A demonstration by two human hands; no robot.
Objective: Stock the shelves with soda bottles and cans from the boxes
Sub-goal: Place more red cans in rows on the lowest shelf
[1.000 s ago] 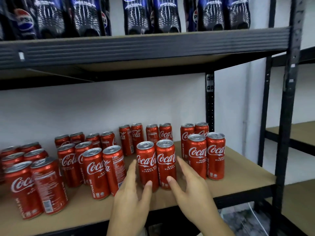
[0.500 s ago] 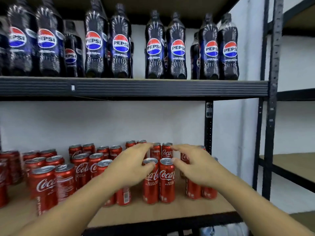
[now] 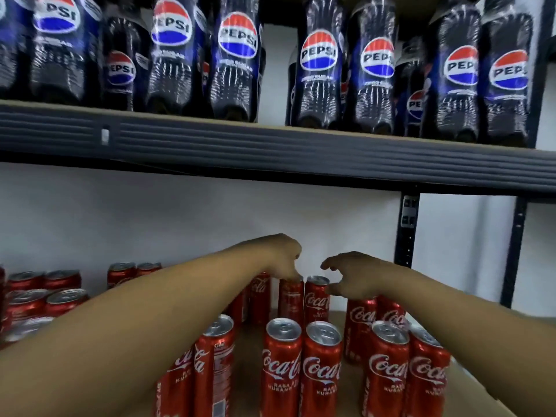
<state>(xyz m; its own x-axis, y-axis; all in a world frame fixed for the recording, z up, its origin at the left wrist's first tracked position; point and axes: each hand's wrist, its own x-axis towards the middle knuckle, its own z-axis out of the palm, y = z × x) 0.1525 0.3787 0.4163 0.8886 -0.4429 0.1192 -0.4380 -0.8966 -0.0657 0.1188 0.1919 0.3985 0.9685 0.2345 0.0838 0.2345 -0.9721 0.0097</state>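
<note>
Red Coca-Cola cans stand in pairs on the lower shelf board (image 3: pixel 249 356). My left hand (image 3: pixel 279 255) reaches to the back row and its fingertips grip the top of a back can (image 3: pixel 290 299) from above. Its neighbour, another back can (image 3: pixel 316 302), stands touching it on the right. My right hand (image 3: pixel 355 275) hovers at that can's top with fingers loosely curled and apart, thumb near the rim, holding nothing. A front pair of cans (image 3: pixel 301 365) stands between my forearms. Pepsi bottles (image 3: pixel 319 70) fill the upper shelf.
The upper shelf's dark metal beam (image 3: pixel 270 149) runs just above my hands. A black upright post (image 3: pixel 406 236) stands at the back right. More cans (image 3: pixel 45 293) crowd the left; another pair (image 3: pixel 406 371) stands by my right forearm. White wall behind.
Both hands have moved from the front pair of cans deeper to the back row. My view has risen and come closer to the shelf.
</note>
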